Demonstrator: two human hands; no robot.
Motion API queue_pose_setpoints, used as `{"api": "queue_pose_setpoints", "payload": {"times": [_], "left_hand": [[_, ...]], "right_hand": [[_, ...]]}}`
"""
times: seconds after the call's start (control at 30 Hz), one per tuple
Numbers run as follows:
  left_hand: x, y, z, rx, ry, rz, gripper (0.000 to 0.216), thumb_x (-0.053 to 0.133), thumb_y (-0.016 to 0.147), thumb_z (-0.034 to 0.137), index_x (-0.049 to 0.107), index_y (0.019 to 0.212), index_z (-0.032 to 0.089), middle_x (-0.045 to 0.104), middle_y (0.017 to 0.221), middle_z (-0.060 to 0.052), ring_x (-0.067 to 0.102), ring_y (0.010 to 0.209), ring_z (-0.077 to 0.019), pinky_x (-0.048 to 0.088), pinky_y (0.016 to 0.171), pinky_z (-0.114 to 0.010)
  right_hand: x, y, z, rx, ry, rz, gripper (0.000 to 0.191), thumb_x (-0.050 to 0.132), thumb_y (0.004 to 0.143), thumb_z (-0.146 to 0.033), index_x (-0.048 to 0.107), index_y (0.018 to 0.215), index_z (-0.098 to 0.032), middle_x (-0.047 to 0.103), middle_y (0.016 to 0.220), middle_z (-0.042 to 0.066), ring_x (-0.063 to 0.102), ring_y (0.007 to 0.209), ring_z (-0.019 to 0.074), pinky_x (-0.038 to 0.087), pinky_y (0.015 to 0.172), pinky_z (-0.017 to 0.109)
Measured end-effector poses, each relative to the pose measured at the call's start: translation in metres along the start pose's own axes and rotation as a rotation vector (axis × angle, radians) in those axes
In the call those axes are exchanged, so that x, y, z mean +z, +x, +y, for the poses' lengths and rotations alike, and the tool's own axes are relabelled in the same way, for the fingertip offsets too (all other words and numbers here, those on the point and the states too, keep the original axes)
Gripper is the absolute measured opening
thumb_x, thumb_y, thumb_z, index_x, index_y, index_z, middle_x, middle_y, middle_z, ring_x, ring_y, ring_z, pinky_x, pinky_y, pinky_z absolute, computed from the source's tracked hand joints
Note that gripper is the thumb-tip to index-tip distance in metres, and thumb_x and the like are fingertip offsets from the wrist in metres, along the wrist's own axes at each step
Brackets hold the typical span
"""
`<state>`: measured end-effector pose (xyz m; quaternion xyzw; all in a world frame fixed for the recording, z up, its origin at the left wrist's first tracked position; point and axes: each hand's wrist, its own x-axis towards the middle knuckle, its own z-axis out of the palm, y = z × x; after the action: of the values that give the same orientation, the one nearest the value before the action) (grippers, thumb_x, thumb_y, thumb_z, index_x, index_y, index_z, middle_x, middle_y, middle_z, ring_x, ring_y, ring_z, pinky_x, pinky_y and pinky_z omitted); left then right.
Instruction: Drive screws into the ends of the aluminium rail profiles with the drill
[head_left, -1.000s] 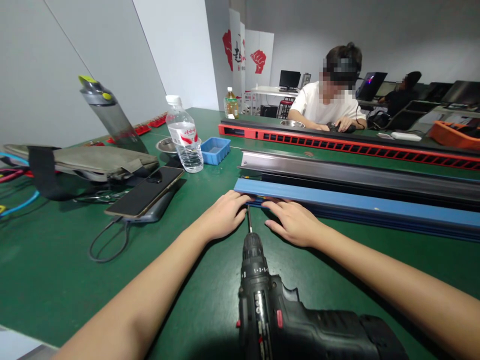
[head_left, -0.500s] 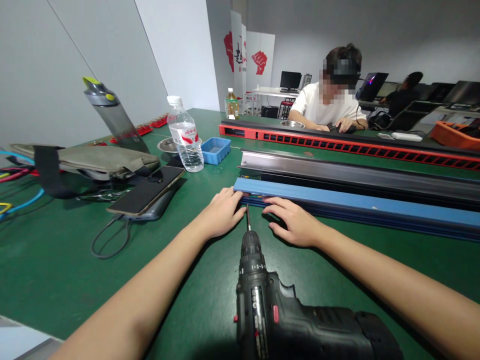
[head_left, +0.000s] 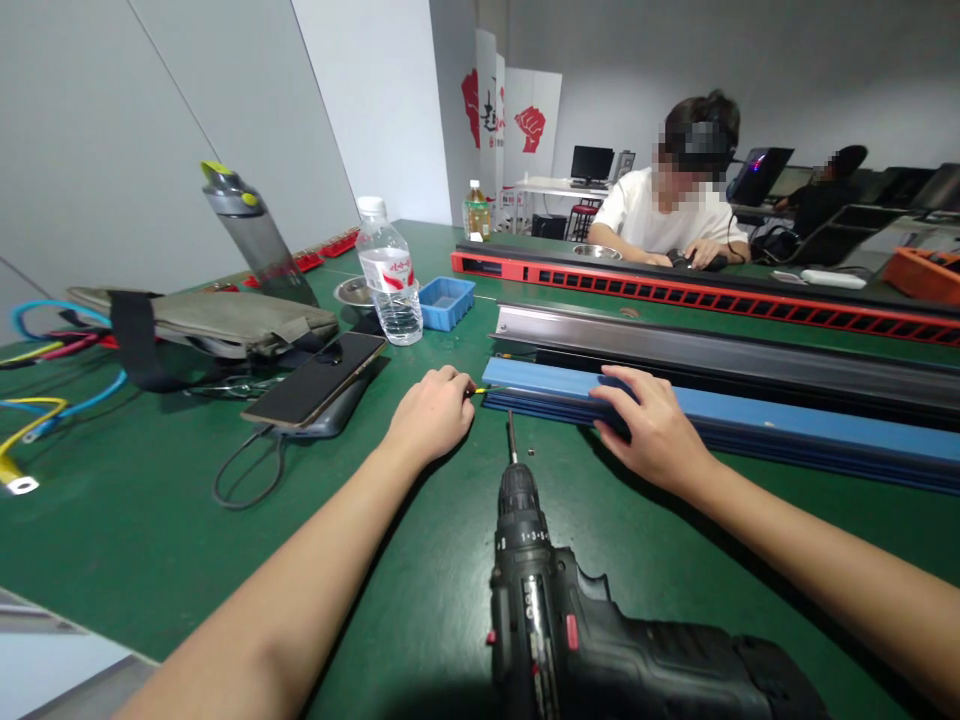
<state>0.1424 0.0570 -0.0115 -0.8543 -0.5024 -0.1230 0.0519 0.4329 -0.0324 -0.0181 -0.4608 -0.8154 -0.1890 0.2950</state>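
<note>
1. My left hand [head_left: 431,415] is sitting right around the middle of the frame. Its grip is closed up, with the fingertips pinching a little yellow bit [head_left: 475,391] that's poking out at the left end of the blue rail [head_left: 787,420].
2. My right hand [head_left: 652,428] is lying palm down on that same rail, a bit right of centre. The grip is open, with the fingers just draping over the top face and not clamping anything.
3. The blue rail is lying flat on the green worktop [head_left: 150,560], running from the centre out to the right edge. A silver rail [head_left: 675,340] is lying just behind it, and a red slotted rail [head_left: 712,288] is further back.
4. The black drill [head_left: 585,640] is lying on the worktop at bottom centre with nobody holding it. Its bit [head_left: 511,440] is pointing up toward the blue rail, between the two hands.
5. Over on the left, a phone [head_left: 319,378], a water bottle [head_left: 390,285], a small blue tray [head_left: 446,300] and a grey bag [head_left: 217,322] are hanging out near each other.
6. In the upper right, a person in a white tee [head_left: 660,212] is sitting at the far side.
</note>
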Motion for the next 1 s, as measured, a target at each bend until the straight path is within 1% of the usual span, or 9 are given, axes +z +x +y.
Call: {"api": "queue_pose_setpoints", "payload": {"times": [0.23, 0.3, 0.37, 0.47, 0.53, 0.63, 0.77, 0.9, 1.0], "left_hand": [[-0.001, -0.001, -0.002, -0.150, 0.082, 0.023, 0.026, 0.047, 0.086, 0.019, 0.070, 0.097, 0.016, 0.065, 0.098, -0.015, 0.064, 0.091, -0.0298, 0.057, 0.077, -0.042], [-0.001, -0.001, -0.002, -0.175, 0.043, 0.057, 0.026, 0.047, 0.086, 0.018, 0.069, 0.099, 0.016, 0.064, 0.102, -0.015, 0.064, 0.092, -0.0294, 0.057, 0.080, -0.043], [-0.001, -0.001, -0.002, -0.131, -0.049, 0.088, 0.030, 0.049, 0.085, 0.017, 0.066, 0.110, 0.016, 0.062, 0.112, -0.014, 0.063, 0.098, -0.0285, 0.055, 0.088, -0.043], [0.002, 0.002, 0.000, 0.004, -0.171, 0.045, 0.038, 0.049, 0.085, 0.015, 0.061, 0.121, 0.017, 0.059, 0.127, -0.013, 0.057, 0.113, -0.0303, 0.051, 0.100, -0.046], [0.004, 0.004, 0.002, 0.035, -0.205, -0.031, 0.036, 0.047, 0.087, 0.015, 0.061, 0.121, 0.017, 0.061, 0.127, -0.012, 0.055, 0.117, -0.0316, 0.050, 0.100, -0.048], [0.007, 0.007, 0.001, 0.016, -0.222, -0.100, 0.031, 0.046, 0.092, 0.019, 0.063, 0.118, 0.016, 0.064, 0.122, -0.012, 0.057, 0.114, -0.0304, 0.049, 0.099, -0.047], [0.009, 0.009, -0.002, -0.008, -0.224, -0.072, 0.024, 0.050, 0.094, 0.025, 0.068, 0.109, 0.018, 0.067, 0.115, -0.011, 0.060, 0.109, -0.0278, 0.048, 0.101, -0.043], [0.009, 0.009, -0.002, -0.116, -0.204, -0.056, 0.020, 0.049, 0.095, 0.023, 0.068, 0.102, 0.018, 0.069, 0.107, -0.010, 0.062, 0.105, -0.0275, 0.050, 0.095, -0.040], [0.007, 0.008, -0.002, -0.217, -0.166, -0.042, 0.023, 0.045, 0.095, 0.021, 0.067, 0.103, 0.017, 0.069, 0.108, -0.012, 0.063, 0.104, -0.0294, 0.051, 0.091, -0.041]], "right_hand": [[-0.037, -0.043, 0.051, 0.035, -0.210, -0.027, 0.030, 0.050, 0.087, -0.010, 0.065, 0.111, -0.021, 0.068, 0.106, 0.013, 0.064, 0.096, 0.0278, 0.049, 0.082, 0.044], [-0.045, -0.052, 0.064, 0.023, -0.243, -0.020, 0.027, 0.051, 0.087, -0.011, 0.066, 0.108, -0.020, 0.068, 0.103, 0.013, 0.063, 0.092, 0.0273, 0.050, 0.080, 0.043], [-0.051, -0.060, 0.071, 0.013, -0.270, -0.007, 0.024, 0.052, 0.088, -0.012, 0.066, 0.106, -0.019, 0.067, 0.102, 0.013, 0.063, 0.091, 0.0266, 0.051, 0.078, 0.041], [-0.054, -0.066, 0.075, 0.009, -0.307, 0.025, 0.021, 0.054, 0.089, -0.015, 0.065, 0.106, -0.018, 0.066, 0.102, 0.014, 0.063, 0.091, 0.0263, 0.052, 0.077, 0.040], [-0.054, -0.068, 0.076, 0.003, -0.326, 0.041, 0.019, 0.056, 0.089, -0.017, 0.065, 0.106, -0.018, 0.067, 0.100, 0.013, 0.063, 0.090, 0.0261, 0.052, 0.077, 0.039], [-0.054, -0.068, 0.080, -0.022, -0.346, 0.051, 0.017, 0.062, 0.089, -0.022, 0.067, 0.104, -0.017, 0.069, 0.097, 0.012, 0.063, 0.088, 0.0261, 0.051, 0.074, 0.038], [-0.055, -0.066, 0.088, -0.060, -0.361, 0.047, 0.013, 0.064, 0.090, -0.024, 0.069, 0.100, -0.017, 0.071, 0.090, 0.010, 0.062, 0.081, 0.0233, 0.050, 0.073, 0.035], [-0.054, -0.064, 0.097, -0.067, -0.361, 0.023, 0.014, 0.060, 0.093, -0.025, 0.071, 0.101, -0.019, 0.073, 0.087, 0.008, 0.062, 0.076, 0.0205, 0.049, 0.072, 0.033], [-0.053, -0.062, 0.104, -0.053, -0.369, 0.010, 0.016, 0.058, 0.094, -0.026, 0.072, 0.099, -0.020, 0.074, 0.087, 0.007, 0.062, 0.075, 0.0199, 0.048, 0.071, 0.033]]}}
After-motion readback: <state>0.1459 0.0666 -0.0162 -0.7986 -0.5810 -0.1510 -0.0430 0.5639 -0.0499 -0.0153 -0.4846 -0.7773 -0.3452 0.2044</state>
